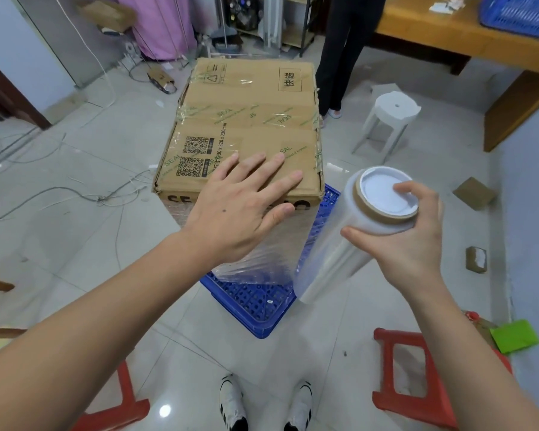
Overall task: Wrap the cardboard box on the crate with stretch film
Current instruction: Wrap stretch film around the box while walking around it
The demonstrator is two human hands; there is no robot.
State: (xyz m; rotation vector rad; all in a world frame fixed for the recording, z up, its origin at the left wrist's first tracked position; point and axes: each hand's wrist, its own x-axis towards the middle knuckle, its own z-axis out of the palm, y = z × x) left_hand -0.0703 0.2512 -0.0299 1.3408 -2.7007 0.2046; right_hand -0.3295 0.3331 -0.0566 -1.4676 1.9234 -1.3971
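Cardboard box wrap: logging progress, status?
Left hand flat on brown cardboard box. Right hand grips clear stretch-film roll. Film on near side only. Nothing obstructing.

Left hand (240, 209) presses box (246, 119); right hand (408, 241) holds film roll (349, 244).

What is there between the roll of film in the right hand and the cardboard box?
In the head view, a clear sheet of stretch film spans from the roll to the near side of the cardboard box.

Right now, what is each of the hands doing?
Left hand: open, fingers flat on the cardboard box.
Right hand: closed, holding the stretch film roll.
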